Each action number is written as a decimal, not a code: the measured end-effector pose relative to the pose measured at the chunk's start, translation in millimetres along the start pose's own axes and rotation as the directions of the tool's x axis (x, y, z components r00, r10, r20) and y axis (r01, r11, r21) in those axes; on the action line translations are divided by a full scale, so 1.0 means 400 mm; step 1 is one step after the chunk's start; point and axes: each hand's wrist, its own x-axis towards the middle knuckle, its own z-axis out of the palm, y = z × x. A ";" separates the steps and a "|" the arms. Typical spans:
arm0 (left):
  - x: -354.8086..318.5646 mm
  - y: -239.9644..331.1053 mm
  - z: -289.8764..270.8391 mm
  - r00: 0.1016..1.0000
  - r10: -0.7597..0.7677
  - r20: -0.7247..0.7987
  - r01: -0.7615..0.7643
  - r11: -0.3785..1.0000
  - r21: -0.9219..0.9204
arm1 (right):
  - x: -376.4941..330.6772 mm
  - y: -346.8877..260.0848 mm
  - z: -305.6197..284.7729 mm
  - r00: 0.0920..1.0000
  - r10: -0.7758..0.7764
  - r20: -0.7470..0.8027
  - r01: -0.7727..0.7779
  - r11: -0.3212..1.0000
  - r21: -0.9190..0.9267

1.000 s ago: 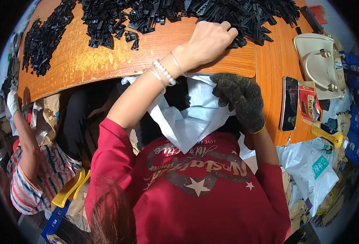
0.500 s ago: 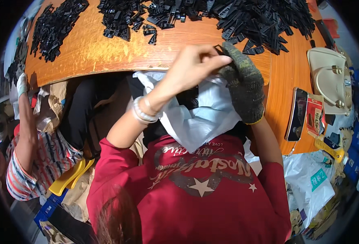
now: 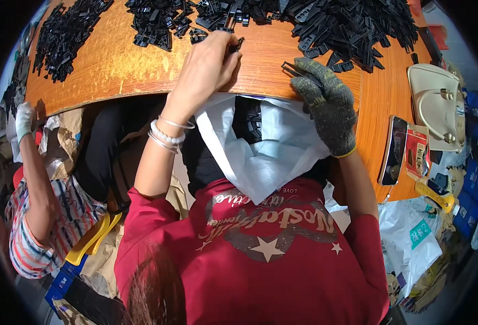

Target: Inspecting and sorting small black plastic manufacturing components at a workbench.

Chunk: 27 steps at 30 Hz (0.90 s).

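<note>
My bare left hand is over the table near its front edge, fingers curled and pinching a small black plastic piece. Just behind it are loose parts of the same kind. My right hand wears a dark grey knitted glove and grips a slim black plastic clip, whose end sticks out to the left past the fingertips. Between my forearms a white plastic bag lies spread over my lap, its mouth gaping at the table edge. Black plastic parts show inside it.
Heaps of black parts lie along the back of the wooden table. At right are a phone, a red packet and a cream handbag. On the left, another person's gloved hand is by the table edge.
My left hand has moved away from the right glove, leftward and farther over the table, toward the parts. The right hand has shifted slightly, and the clip in it now shows plainly.
</note>
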 end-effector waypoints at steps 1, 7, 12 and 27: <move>0.014 -0.002 0.000 1.000 0.001 -0.002 -0.001 1.000 -0.005 | 0.002 0.012 -0.005 0.994 -0.109 0.024 0.111 0.986 -0.128; 0.050 -0.022 0.013 0.999 -0.052 -0.005 0.052 0.996 0.076 | 0.022 0.026 -0.015 0.919 -0.386 0.081 0.386 0.841 -0.378; 0.035 -0.029 0.015 0.991 -0.112 -0.076 0.123 0.980 0.158 | 0.022 0.045 -0.013 0.911 -0.397 0.110 0.404 0.812 -0.422; 0.011 0.021 0.050 0.989 0.101 0.108 -0.093 0.992 -0.080 | 0.072 0.017 -0.025 0.867 -0.441 0.231 0.492 0.688 -0.533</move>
